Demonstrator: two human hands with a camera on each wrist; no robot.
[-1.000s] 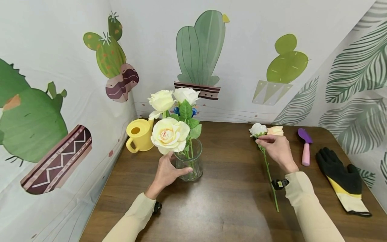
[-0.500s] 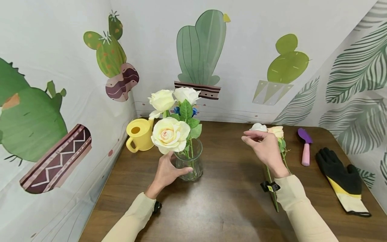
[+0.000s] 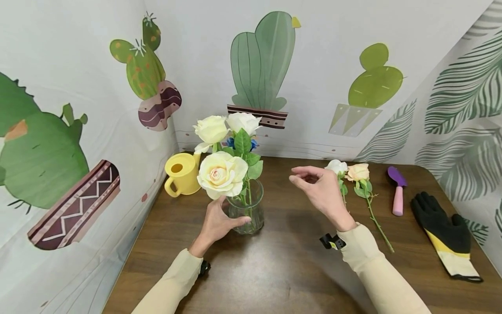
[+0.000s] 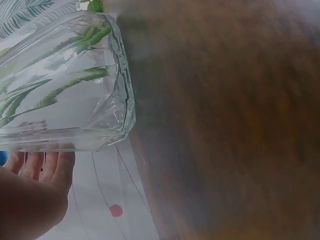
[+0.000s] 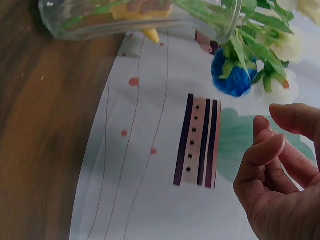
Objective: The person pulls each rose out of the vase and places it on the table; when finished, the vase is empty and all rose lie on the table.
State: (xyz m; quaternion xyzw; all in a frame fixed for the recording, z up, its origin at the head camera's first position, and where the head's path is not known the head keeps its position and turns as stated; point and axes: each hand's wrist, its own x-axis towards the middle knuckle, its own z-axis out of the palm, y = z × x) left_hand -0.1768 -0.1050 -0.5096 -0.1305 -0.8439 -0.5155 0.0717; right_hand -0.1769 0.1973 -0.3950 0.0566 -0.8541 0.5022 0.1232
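In the head view my left hand holds the clear glass vase by its left side, thumb across the front. The left wrist view shows its fingers against the glass, with green stems inside. Cream roses, a white rose and a blue flower stand in the vase. My right hand hovers over the table between the vase and the loose flowers, fingers loosely bent and holding nothing. Right of it lie a white rose, its stem partly hidden by the arm, and a peach rose.
A yellow watering can stands behind and left of the vase. On the right of the wooden table lie a purple trowel with a pink handle and a black, yellow and white glove. Printed fabric hangs behind.
My right hand has let go of the white rose on the table and moved left toward the vase, uncovering the peach rose. The left hand keeps its place on the vase.
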